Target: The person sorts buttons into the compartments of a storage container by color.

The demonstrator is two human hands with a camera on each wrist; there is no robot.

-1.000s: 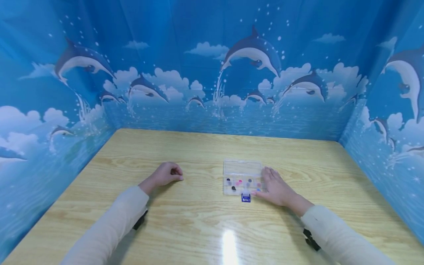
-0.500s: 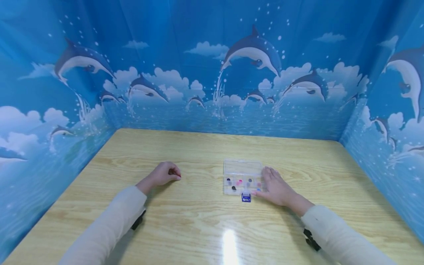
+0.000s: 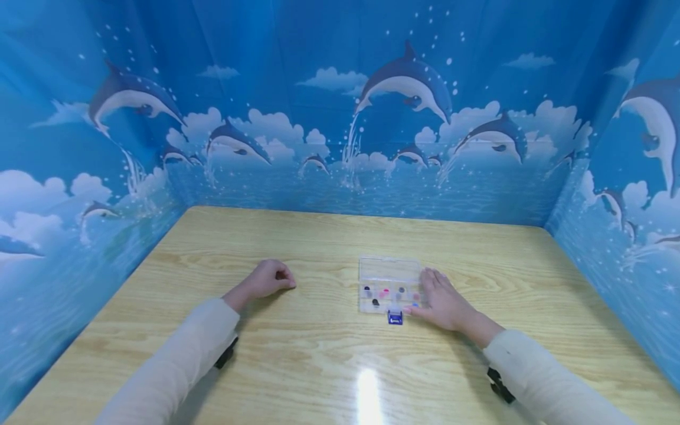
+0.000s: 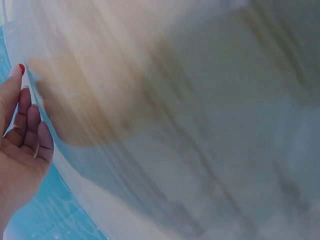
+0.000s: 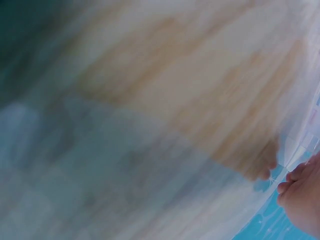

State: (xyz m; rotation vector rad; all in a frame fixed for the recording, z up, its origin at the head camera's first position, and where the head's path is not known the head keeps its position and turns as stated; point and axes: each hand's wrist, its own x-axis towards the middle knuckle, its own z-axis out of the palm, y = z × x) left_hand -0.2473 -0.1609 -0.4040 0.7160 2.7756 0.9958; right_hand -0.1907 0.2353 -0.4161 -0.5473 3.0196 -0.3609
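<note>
A clear plastic compartment box (image 3: 390, 270) lies on the table with its lid folded back. Small dark, pink, red and blue pieces sit in its compartments; they are too small to name. A blue latch (image 3: 395, 317) sticks out at its front edge. My right hand (image 3: 443, 304) rests against the box's right side, fingers straight, thumb at the front corner. To the left of the box, my left hand (image 3: 265, 278) is low over the table. In the left wrist view, its thumb and forefinger pinch a small red round piece (image 4: 21, 69).
The wood-grain table (image 3: 319, 360) has bare surface between the left hand and the box. A blue dolphin-print curtain (image 3: 329, 118) encloses its back and sides. Black wrist straps (image 3: 226, 353) show under both sleeves.
The left hand shifted slightly left, then back right, staying at about the same height. The right hand and the box have not moved.
</note>
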